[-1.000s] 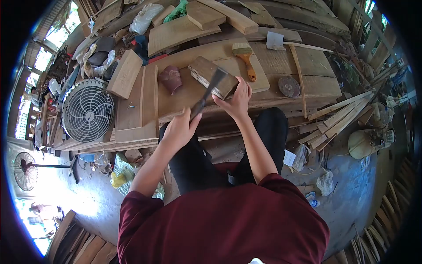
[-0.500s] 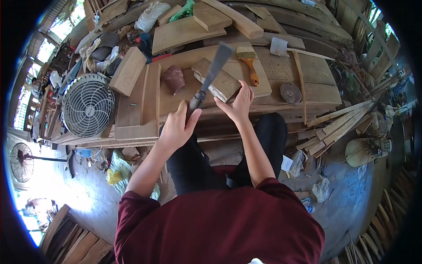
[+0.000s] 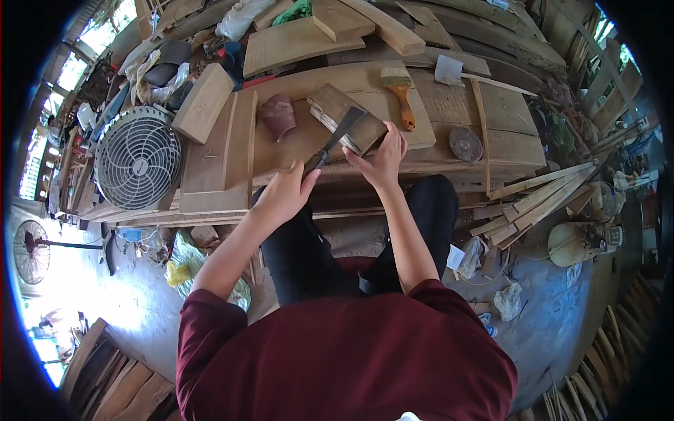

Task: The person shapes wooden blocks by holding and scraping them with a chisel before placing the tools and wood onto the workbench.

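Note:
My left hand (image 3: 286,189) is wrapped round the dark handle of a flat-bladed tool (image 3: 344,128). Its blade points up and to the right, over the pale rough edge of a wooden block (image 3: 338,104). My right hand (image 3: 381,160) grips the block's near right corner, thumb at the front edge and fingers at the right side. The block lies tilted on a wide board (image 3: 302,156). Left of it stands a reddish-brown cup-shaped piece (image 3: 279,117). To its right lies a brush (image 3: 401,98) with an orange handle.
A round disc (image 3: 465,144) and a thin wooden strip (image 3: 481,133) lie on the right of the bench. At the left are a round fan (image 3: 139,160) and a thick wood block (image 3: 203,103). Loose slats (image 3: 537,203) jut out at the right.
The tool's blade swung up off the block, then came back down over its pale edge. My right hand has kept its hold on the block.

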`<state>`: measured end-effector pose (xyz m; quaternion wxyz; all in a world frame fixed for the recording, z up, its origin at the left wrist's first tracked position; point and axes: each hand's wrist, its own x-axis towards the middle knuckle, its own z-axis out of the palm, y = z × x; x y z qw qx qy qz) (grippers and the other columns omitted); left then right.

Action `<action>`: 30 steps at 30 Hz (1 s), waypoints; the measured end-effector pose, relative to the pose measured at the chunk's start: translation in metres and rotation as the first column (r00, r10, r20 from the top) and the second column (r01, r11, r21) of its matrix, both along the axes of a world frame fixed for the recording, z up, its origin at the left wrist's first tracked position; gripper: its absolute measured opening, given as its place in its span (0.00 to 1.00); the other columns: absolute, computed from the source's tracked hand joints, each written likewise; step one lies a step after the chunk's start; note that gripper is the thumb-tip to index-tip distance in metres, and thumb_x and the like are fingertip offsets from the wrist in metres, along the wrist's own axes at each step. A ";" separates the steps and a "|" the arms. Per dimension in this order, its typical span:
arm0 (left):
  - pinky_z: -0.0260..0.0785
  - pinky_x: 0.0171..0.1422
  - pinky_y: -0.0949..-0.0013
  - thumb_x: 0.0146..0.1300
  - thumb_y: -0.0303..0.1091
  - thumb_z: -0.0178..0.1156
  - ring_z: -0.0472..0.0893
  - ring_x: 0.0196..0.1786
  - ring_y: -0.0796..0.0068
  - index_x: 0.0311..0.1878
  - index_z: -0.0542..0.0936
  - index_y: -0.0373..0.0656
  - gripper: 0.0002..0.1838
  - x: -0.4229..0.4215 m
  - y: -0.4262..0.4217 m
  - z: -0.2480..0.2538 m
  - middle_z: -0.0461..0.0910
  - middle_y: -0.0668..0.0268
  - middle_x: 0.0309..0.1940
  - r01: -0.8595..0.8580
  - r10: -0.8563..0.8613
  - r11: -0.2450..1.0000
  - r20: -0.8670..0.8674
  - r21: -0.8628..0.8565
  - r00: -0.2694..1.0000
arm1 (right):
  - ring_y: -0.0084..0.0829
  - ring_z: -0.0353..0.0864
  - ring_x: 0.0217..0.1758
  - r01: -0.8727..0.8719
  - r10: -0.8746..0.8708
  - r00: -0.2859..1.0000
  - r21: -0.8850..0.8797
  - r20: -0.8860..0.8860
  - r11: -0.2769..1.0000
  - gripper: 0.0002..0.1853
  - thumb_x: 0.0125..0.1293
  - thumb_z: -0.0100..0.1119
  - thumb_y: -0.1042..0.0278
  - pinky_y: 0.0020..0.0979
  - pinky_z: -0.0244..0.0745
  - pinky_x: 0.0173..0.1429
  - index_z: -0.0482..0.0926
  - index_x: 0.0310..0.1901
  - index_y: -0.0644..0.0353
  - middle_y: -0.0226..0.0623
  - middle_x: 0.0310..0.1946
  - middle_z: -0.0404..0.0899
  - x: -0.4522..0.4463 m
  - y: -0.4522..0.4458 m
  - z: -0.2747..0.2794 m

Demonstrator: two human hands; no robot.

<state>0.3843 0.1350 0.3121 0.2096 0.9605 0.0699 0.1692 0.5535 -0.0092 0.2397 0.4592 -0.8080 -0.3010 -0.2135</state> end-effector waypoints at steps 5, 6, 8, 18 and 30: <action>0.71 0.32 0.44 0.70 0.48 0.53 0.78 0.30 0.36 0.40 0.67 0.34 0.22 -0.007 -0.026 0.053 0.76 0.41 0.21 -0.110 0.099 0.982 -0.077 -0.154 0.992 | 0.44 0.69 0.62 0.021 -0.021 1.000 -0.008 -0.019 1.000 0.52 0.40 0.74 0.42 0.49 0.48 0.72 0.60 0.62 0.65 0.48 0.54 0.71 0.000 0.002 -0.002; 0.71 0.32 0.44 0.70 0.48 0.53 0.78 0.30 0.36 0.40 0.67 0.34 0.22 -0.006 -0.025 0.047 0.76 0.41 0.21 -0.113 0.101 0.981 -0.079 -0.157 0.992 | 0.44 0.69 0.62 0.020 -0.020 1.000 0.008 -0.011 1.000 0.52 0.40 0.74 0.42 0.49 0.48 0.72 0.60 0.62 0.65 0.48 0.53 0.71 0.001 0.003 -0.003; 0.71 0.31 0.44 0.70 0.48 0.53 0.79 0.29 0.37 0.40 0.67 0.34 0.22 -0.001 -0.017 0.020 0.76 0.42 0.20 -0.120 0.121 0.993 -0.132 0.013 0.984 | 0.44 0.68 0.62 0.015 -0.015 1.000 0.026 -0.001 1.000 0.51 0.40 0.74 0.42 0.49 0.48 0.72 0.60 0.62 0.64 0.48 0.53 0.71 0.000 0.003 -0.003; 0.69 0.33 0.43 0.72 0.48 0.51 0.78 0.30 0.35 0.39 0.67 0.34 0.21 0.005 -0.007 0.013 0.76 0.40 0.23 -0.046 0.046 0.999 -0.123 0.000 0.991 | 0.45 0.69 0.61 0.002 -0.002 1.000 0.001 -0.001 1.000 0.52 0.40 0.74 0.43 0.49 0.48 0.72 0.60 0.62 0.65 0.48 0.53 0.70 0.000 0.001 0.000; 0.69 0.28 0.43 0.71 0.46 0.53 0.76 0.25 0.35 0.40 0.67 0.35 0.20 -0.001 -0.003 0.016 0.75 0.43 0.19 -0.040 0.049 0.997 -0.134 0.072 0.990 | 0.45 0.69 0.61 -0.009 0.009 1.000 0.000 -0.016 1.000 0.51 0.41 0.74 0.43 0.49 0.48 0.73 0.60 0.62 0.66 0.48 0.54 0.70 0.000 0.000 0.001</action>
